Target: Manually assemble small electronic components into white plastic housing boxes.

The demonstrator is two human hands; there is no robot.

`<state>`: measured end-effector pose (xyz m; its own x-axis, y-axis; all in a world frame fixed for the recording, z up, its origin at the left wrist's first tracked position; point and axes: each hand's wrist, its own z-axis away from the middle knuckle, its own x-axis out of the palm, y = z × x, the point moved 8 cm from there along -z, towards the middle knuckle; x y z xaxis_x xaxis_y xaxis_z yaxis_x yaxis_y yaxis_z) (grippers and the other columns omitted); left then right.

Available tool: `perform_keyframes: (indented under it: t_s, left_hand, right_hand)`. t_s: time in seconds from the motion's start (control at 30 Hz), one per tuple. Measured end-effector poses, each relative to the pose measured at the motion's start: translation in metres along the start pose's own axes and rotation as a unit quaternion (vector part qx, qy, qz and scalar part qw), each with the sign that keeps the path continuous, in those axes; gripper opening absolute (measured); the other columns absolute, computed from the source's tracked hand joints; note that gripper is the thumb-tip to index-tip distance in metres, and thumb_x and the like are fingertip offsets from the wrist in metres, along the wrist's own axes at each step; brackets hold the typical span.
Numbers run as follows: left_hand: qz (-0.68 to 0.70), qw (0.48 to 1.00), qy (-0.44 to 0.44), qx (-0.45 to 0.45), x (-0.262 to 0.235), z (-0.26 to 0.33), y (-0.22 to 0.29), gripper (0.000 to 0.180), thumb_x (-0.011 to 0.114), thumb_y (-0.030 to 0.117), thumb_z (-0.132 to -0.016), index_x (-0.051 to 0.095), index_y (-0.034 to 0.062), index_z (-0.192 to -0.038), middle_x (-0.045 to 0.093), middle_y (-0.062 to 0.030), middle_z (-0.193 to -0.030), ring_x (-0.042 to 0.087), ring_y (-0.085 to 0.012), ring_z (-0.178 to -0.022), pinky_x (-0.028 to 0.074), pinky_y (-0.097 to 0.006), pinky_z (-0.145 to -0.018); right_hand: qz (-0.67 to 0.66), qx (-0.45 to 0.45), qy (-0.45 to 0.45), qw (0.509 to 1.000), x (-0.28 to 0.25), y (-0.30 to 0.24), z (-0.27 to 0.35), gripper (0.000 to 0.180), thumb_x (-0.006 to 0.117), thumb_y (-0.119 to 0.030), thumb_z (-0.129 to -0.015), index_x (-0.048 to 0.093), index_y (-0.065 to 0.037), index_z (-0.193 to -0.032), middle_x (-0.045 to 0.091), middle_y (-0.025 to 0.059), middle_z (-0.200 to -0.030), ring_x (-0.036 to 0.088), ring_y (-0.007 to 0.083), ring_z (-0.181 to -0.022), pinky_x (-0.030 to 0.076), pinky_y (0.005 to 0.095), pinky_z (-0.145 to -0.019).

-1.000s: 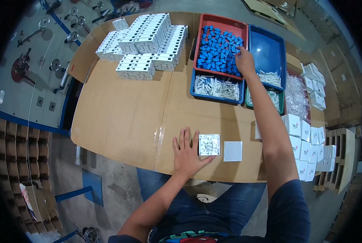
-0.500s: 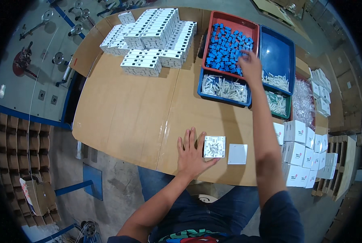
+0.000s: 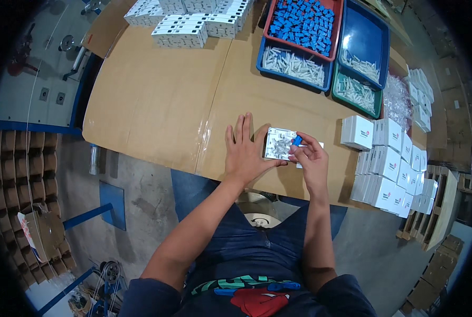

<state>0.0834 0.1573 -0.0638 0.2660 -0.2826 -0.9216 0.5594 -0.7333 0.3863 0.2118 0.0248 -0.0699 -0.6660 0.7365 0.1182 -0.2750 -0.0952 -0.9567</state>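
Observation:
A square white plastic housing (image 3: 279,142) lies on the cardboard tabletop, with pale pieces visible inside it. My left hand (image 3: 245,153) rests flat to its left, fingers spread, the thumb along its near edge. Between the fingertips of my right hand (image 3: 311,156) is a small blue plastic piece (image 3: 297,140), held over the housing's right side. Under that hand a flat white square plate (image 3: 299,165) is mostly hidden. Many blue pieces like it fill the red tray (image 3: 341,31) at the back.
White tubular pieces lie in a blue tray (image 3: 294,81), a green tray (image 3: 364,110) and a taller blue tray (image 3: 364,34). White boxes (image 3: 386,164) are stacked at the right edge beside clear plastic bags (image 3: 397,103). Assembled white units (image 3: 180,33) stand in rows at the far left.
My right hand has come back from the red tray to the housing with a blue piece in its fingers. My left hand stays beside the housing. The whole view has tilted downward.

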Motion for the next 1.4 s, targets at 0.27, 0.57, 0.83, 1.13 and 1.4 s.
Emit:
perform_keyframes:
  t_s: [0.27,0.57,0.83,1.13,1.4]
  left_hand:
    - [0.011,0.999,0.031,0.019,0.0,0.005,0.0,0.106,0.07,0.082,-0.069,0.048,0.0212,-0.153,0.027,-0.0236,-0.165,0.017,-0.0387,-0.156,0.01,-0.062,-0.124]
    - [0.013,0.999,0.036,0.024,0.004,0.007,-0.003,0.103,0.072,0.078,-0.07,0.047,0.0229,-0.154,0.025,-0.0232,-0.166,0.016,-0.0386,-0.157,0.009,-0.062,-0.125]
    - [0.016,0.999,0.038,0.02,0.002,0.006,-0.006,0.1,0.074,0.074,-0.07,0.048,0.0233,-0.152,0.025,-0.0233,-0.166,0.016,-0.0388,-0.157,0.01,-0.063,-0.124]
    - [-0.009,1.0,0.021,0.02,0.002,0.006,-0.004,0.101,0.066,0.08,-0.074,0.046,0.0234,-0.154,0.026,-0.0236,-0.166,0.016,-0.0381,-0.158,0.009,-0.06,-0.125]
    - [-0.016,0.999,0.031,0.025,0.001,0.006,-0.003,0.102,0.064,0.083,-0.074,0.046,0.0238,-0.155,0.025,-0.0237,-0.167,0.017,-0.0388,-0.157,0.009,-0.061,-0.125]
  right_hand:
    - [0.295,-0.141,-0.014,0.945,0.023,-0.023,-0.01,0.043,0.077,-0.005,-0.088,0.067,-0.005,-0.13,0.067,0.0094,-0.105,0.062,0.0158,-0.079,0.053,0.0301,-0.072]
    - [0.406,-0.224,-0.022,0.886,0.051,-0.025,-0.016,0.036,0.077,-0.005,-0.085,0.068,-0.004,-0.119,0.066,0.0136,-0.109,0.065,0.0326,-0.091,0.054,0.0386,-0.082]
    - [0.43,-0.241,-0.014,0.87,0.057,-0.021,-0.025,0.033,0.079,-0.008,-0.082,0.072,-0.006,-0.114,0.064,0.0138,-0.111,0.064,0.0361,-0.105,0.052,0.0437,-0.089]
    - [0.42,-0.217,-0.024,0.881,0.056,-0.016,-0.028,0.033,0.079,-0.007,-0.083,0.073,-0.006,-0.115,0.065,0.0138,-0.109,0.064,0.0357,-0.103,0.052,0.0434,-0.088]
    - [0.432,-0.207,-0.018,0.878,0.055,-0.015,-0.028,0.033,0.078,-0.008,-0.083,0.074,-0.007,-0.115,0.066,0.0131,-0.109,0.064,0.035,-0.104,0.052,0.0442,-0.089]
